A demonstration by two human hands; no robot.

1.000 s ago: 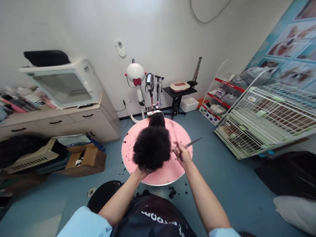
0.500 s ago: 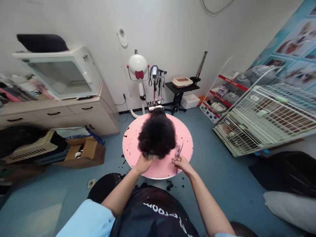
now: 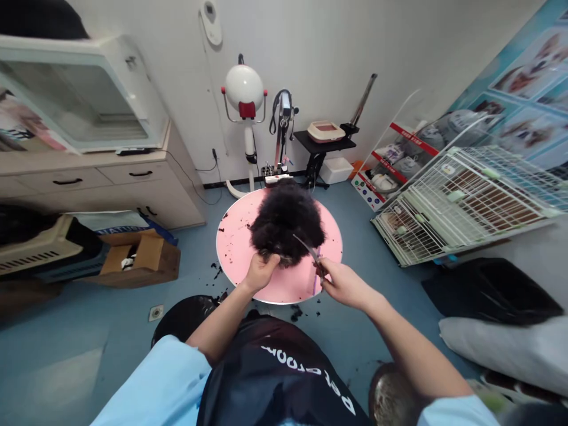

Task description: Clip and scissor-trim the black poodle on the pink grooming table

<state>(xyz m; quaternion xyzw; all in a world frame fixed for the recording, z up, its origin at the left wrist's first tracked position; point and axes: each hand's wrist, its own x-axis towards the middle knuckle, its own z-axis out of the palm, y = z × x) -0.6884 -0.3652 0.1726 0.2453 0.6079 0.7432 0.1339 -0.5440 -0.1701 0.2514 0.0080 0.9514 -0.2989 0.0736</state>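
White wall (image 3: pixel 377 35) and blue floor (image 3: pixel 119 331) surround the pink round table (image 3: pixel 233 254) beneath my hands, with a wire cage (image 3: pixel 465 207) well off to the right of my right hand. Directly beyond both hands, the black dog (image 3: pixel 286 216) sits or stands on the tabletop; its fluffed coat hides which. My left hand (image 3: pixel 261 272) is against its near side, thumb stretched along the fur, fingers buried, so I can't tell how tightly they close. My right hand (image 3: pixel 344 284) is curled around the handles of the scissors (image 3: pixel 309 249), whose tip lies over the coat; contact isn't clear. A sudden twist from the dog could slip my left hand's hold and bring skin against the blade. Dense black fur also hides its outline, so I might misjudge depth and nick it, or my left thumb nearby.
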